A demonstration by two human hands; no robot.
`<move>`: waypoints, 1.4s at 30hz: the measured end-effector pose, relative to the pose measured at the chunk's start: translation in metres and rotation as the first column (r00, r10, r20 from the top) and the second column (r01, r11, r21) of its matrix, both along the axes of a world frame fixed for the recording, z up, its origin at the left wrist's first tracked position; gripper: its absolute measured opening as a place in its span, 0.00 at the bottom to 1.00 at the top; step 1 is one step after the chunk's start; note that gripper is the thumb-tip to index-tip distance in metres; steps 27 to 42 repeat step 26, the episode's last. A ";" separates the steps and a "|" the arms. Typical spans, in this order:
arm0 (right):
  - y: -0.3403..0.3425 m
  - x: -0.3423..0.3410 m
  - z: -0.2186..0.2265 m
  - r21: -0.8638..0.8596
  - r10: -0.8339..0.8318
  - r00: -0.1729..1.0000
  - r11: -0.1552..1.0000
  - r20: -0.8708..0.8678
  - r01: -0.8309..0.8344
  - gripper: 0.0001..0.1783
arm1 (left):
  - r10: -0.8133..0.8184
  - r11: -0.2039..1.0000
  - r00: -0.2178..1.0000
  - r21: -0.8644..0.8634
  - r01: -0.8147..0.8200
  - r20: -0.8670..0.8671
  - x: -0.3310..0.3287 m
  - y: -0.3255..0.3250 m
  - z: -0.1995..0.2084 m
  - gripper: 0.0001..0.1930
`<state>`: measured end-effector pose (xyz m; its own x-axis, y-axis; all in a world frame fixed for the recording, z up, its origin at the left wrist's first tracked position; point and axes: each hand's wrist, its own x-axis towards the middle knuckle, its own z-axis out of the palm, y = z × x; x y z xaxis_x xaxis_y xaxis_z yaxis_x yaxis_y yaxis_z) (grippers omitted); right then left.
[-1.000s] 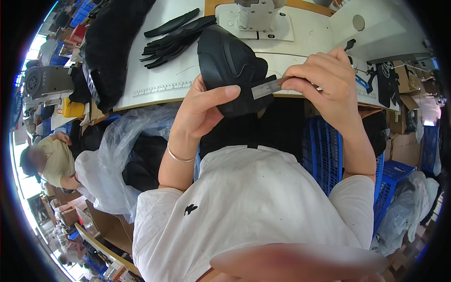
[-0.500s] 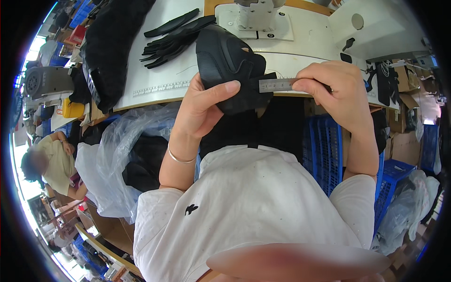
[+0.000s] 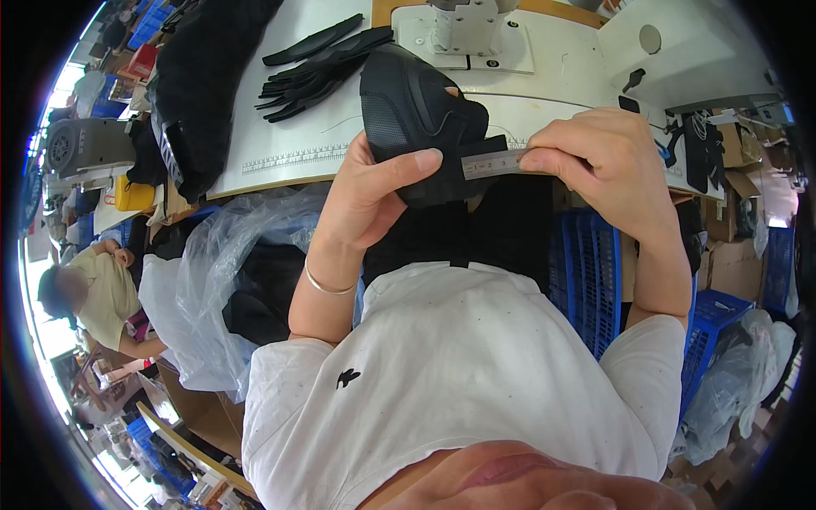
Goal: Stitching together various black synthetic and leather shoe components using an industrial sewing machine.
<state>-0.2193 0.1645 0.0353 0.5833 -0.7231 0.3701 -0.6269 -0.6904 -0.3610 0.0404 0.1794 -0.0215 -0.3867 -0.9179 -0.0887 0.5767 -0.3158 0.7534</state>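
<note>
Over the front edge of the table, my left hand [image 3: 374, 187] grips a black moulded fabric piece [image 3: 415, 102] with a ribbed side panel and raised curved seams. My thumb presses on its face, while the fingers behind it are mostly hidden. A short black tab [image 3: 484, 148] sticks out from its right side. Pinched between the thumb and fingers of my right hand [image 3: 599, 157] is a short metal ruler [image 3: 491, 164]. Its free end lies against the black piece, just below the tab, tilted slightly up to the right.
Several black curved strips [image 3: 319, 72] are piled on the white table [image 3: 544, 81]. Behind them stands a sewing machine base [image 3: 466, 51]. A large black bundle [image 3: 200, 93] lies at left. Clear plastic bags [image 3: 200, 289], blue crates [image 3: 586, 280] and a seated person [image 3: 106, 289] are around.
The ruler has shifted slightly left across the black piece and tilted, its right end now higher. My right hand has moved a little left with it. The left hand keeps its hold.
</note>
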 end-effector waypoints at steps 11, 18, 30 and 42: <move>-0.002 -0.002 -0.002 0.129 0.004 1.000 0.992 -0.003 -0.004 0.09 | -0.045 0.999 0.997 -0.010 0.044 -0.056 0.003 0.001 -0.001 0.28; -0.004 -0.001 0.000 0.159 0.007 1.000 0.987 0.025 -0.011 0.09 | -0.088 0.996 0.991 -0.024 0.086 -0.102 0.003 -0.002 -0.001 0.29; -0.003 0.001 -0.023 0.595 -0.083 0.914 0.782 0.397 -0.188 0.37 | 0.104 0.992 0.990 0.062 -0.110 0.090 0.012 0.011 0.005 0.34; -0.003 0.001 -0.023 0.595 -0.083 0.914 0.782 0.397 -0.188 0.37 | 0.104 0.992 0.990 0.062 -0.110 0.090 0.012 0.011 0.005 0.34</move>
